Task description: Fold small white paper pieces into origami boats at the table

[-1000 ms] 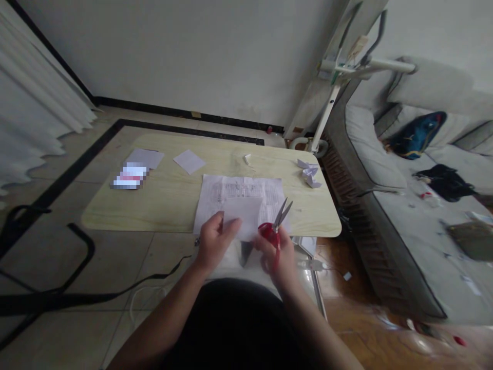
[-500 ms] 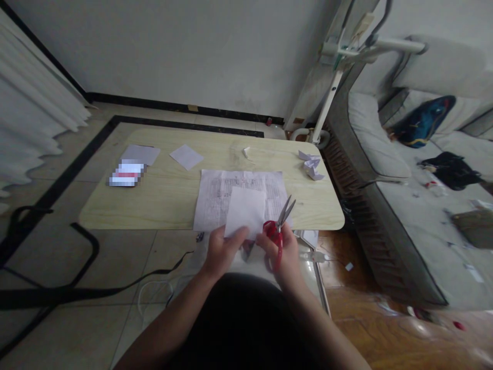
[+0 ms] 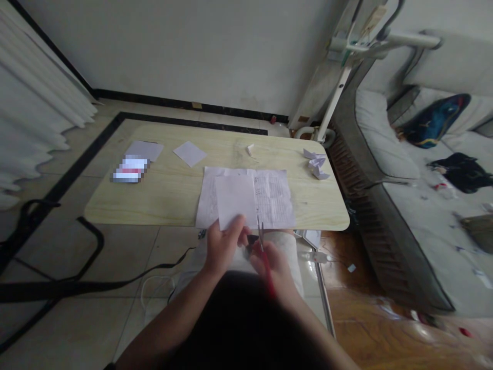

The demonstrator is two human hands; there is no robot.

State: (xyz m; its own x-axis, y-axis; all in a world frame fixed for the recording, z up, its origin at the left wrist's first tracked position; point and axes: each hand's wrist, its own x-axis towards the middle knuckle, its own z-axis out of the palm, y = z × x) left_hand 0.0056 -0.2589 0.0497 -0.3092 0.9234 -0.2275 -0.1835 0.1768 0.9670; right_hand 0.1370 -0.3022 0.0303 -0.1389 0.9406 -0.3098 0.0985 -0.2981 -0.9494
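My left hand (image 3: pixel 223 244) pinches the lower edge of a blank white sheet of paper (image 3: pixel 236 198), thumb on top. In my right hand (image 3: pixel 274 262) is a pair of red-handled scissors (image 3: pixel 262 239), seen nearly edge-on, the blades pointing away from me beside the sheet's lower right corner. Whether the blades touch the paper I cannot tell. Beneath the held sheet, a larger creased printed paper (image 3: pixel 275 198) lies on the table at its near edge.
The pale wooden table (image 3: pixel 169 198) carries a phone (image 3: pixel 130 168), a paper stack (image 3: pixel 148 150), a white square of paper (image 3: pixel 190 153), a small paper scrap (image 3: pixel 250 150) and folded paper pieces (image 3: pixel 318 165). A grey sofa (image 3: pixel 408 221) stands right.
The sheet has shifted left and slightly up, away from my right hand. The scissors have turned from a rightward slant to point forward, and show edge-on. The whole view has shifted a little.
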